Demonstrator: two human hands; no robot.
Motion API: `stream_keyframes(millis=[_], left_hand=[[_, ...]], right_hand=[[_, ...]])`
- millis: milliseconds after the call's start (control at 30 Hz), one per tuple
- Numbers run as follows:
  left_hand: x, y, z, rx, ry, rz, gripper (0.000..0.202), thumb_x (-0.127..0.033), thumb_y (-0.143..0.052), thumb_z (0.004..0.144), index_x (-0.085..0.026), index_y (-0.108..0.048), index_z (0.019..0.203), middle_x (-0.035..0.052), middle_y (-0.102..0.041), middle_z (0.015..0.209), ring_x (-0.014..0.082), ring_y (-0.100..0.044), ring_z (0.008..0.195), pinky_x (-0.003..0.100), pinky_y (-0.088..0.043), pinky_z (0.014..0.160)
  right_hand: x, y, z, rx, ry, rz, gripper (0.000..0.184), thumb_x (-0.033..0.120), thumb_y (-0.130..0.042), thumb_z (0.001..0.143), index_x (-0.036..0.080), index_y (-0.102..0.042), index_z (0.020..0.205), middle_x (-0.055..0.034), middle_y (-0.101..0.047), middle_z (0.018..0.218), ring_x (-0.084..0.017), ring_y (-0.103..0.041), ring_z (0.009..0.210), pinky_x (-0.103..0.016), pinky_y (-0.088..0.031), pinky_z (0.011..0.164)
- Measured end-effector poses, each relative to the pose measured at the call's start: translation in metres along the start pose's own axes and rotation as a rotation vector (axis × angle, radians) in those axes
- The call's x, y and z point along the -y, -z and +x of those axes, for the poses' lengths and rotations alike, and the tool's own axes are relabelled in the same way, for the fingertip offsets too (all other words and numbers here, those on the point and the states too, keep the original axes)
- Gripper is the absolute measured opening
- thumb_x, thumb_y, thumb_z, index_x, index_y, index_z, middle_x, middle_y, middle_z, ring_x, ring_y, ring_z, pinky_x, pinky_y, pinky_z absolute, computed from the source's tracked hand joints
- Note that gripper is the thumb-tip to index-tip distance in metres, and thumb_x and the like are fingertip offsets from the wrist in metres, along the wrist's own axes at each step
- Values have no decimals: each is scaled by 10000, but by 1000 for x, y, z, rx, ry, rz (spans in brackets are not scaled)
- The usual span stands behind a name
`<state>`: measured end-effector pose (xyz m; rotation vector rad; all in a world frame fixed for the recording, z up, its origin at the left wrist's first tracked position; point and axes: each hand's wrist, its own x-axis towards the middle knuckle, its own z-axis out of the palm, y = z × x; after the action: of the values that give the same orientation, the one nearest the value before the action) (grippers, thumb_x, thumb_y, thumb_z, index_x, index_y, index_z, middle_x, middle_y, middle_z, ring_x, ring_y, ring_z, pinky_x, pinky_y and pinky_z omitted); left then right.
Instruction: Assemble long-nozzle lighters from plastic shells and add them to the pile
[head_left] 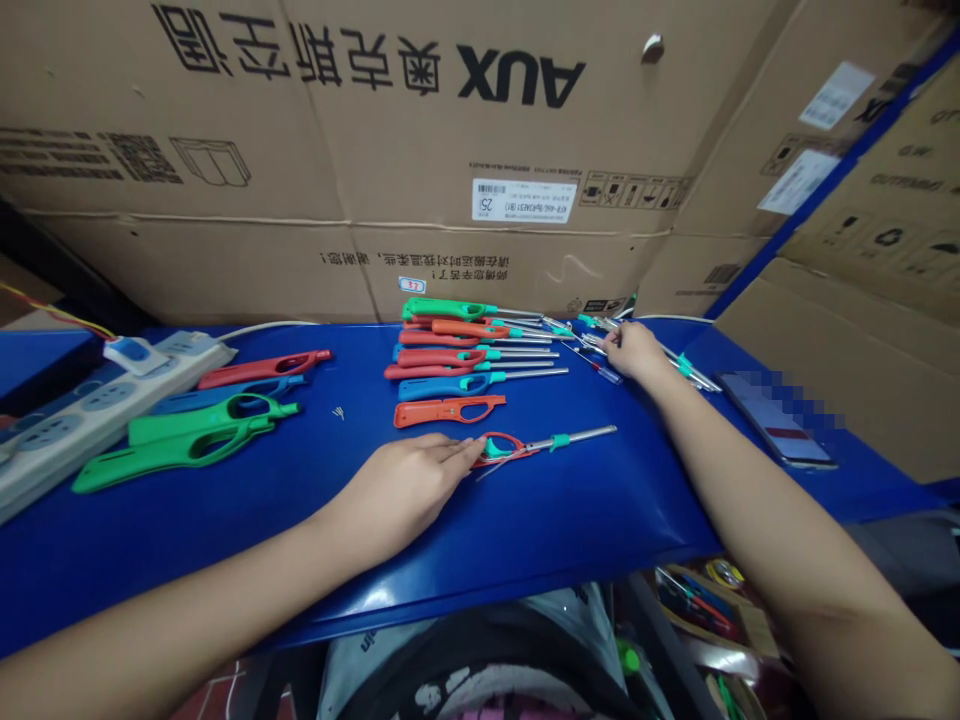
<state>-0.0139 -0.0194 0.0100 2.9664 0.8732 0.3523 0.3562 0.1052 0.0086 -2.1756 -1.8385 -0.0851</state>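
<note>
Left hand: fingers together, nearly straight, fingertips touching the orange lighter at its green trigger. The hand covers the handle; thumb hidden, so cannot tell whether it grips or only presses. Lighter lies on the blue bench, metal tube pointing away to the right of this hand.

Right hand: reached farther out, fingers curled down among metal tubes with green fittings. Grip closure cannot be told; the fingertips are partly hidden. Tubes extend on both sides of the hand. Screwdriver just nearer than its fingertips, to their left.

Just beyond left hand: orange handle shell, without a tube. Farther out, a row of lighters in blue, red, orange and green, tubes pointing toward the right hand.

Left of left hand: a few small pins; then green handle shells, with blue and red ones behind; then white power strip.

Right of right hand, nearer the body: phone, lying flat. Beyond both hands: upright cardboard, printing inverted.
</note>
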Motion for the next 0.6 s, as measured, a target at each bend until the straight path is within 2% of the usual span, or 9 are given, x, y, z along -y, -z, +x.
stream_keyframes(millis=[100, 167, 200, 267, 367, 467, 600], left_hand=[[0, -1, 1, -46, 115, -92, 431, -202, -524, 981, -167, -553, 1410, 128, -710, 1224, 279, -699, 1077, 458, -614, 883], [-1, -3, 3, -121, 175, -207, 527, -302, -592, 959, -195, -498, 1466, 133, -648, 1344, 300, -638, 1209, 492, -566, 986], [-1, -5, 5, -168, 207, -290, 570, -358, -618, 946, -202, -484, 1478, 131, -617, 1392, 302, -604, 1263, 501, -528, 1044], [-2, -9, 9, -264, 288, -505, 613, -439, -643, 927, -199, -496, 1471, 118, -603, 1421, 286, -582, 1301, 487, -464, 1122], [-3, -14, 16, -376, 406, -875, 549, -448, -652, 918, -174, -590, 1390, 101, -666, 1345, 260, -654, 1212, 419, -512, 1081], [-5, -12, 21, -431, 448, -1058, 340, -410, -636, 931, -177, -749, 1151, 67, -724, 1250, 252, -664, 1195, 368, -516, 1069], [-5, -7, 23, -474, 469, -1107, 222, -363, -687, 897, -181, -787, 978, 47, -783, 1086, 220, -719, 1041, 304, -556, 971]], right_hand=[[16, 7, -6, -84, 29, 66, 174, 269, -540, 931, 138, -650, 967, -190, -673, 1086, -270, -625, 1022, -342, -474, 878], [35, 9, -16, -92, 87, 165, 227, 345, -506, 966, 160, -618, 1034, -127, -680, 1025, -217, -628, 903, -306, -491, 802], [46, 9, -24, -68, 133, 335, 225, 361, -512, 964, 164, -610, 1014, -102, -678, 956, -196, -613, 814, -295, -490, 742], [71, 8, -46, 28, 287, 633, 234, 413, -558, 943, 182, -597, 937, -49, -644, 849, -161, -572, 721, -270, -473, 677], [104, 4, -84, 117, 553, 902, 288, 467, -574, 944, 185, -597, 887, -6, -594, 754, -130, -523, 646, -251, -440, 610], [122, 5, -112, 141, 805, 914, 176, 353, -640, 936, 181, -622, 907, -14, -620, 805, -126, -556, 706, -255, -460, 673], [121, 15, -120, 183, 998, 753, 121, 307, -651, 942, 187, -635, 935, -47, -676, 881, -165, -617, 836, -290, -486, 761]])
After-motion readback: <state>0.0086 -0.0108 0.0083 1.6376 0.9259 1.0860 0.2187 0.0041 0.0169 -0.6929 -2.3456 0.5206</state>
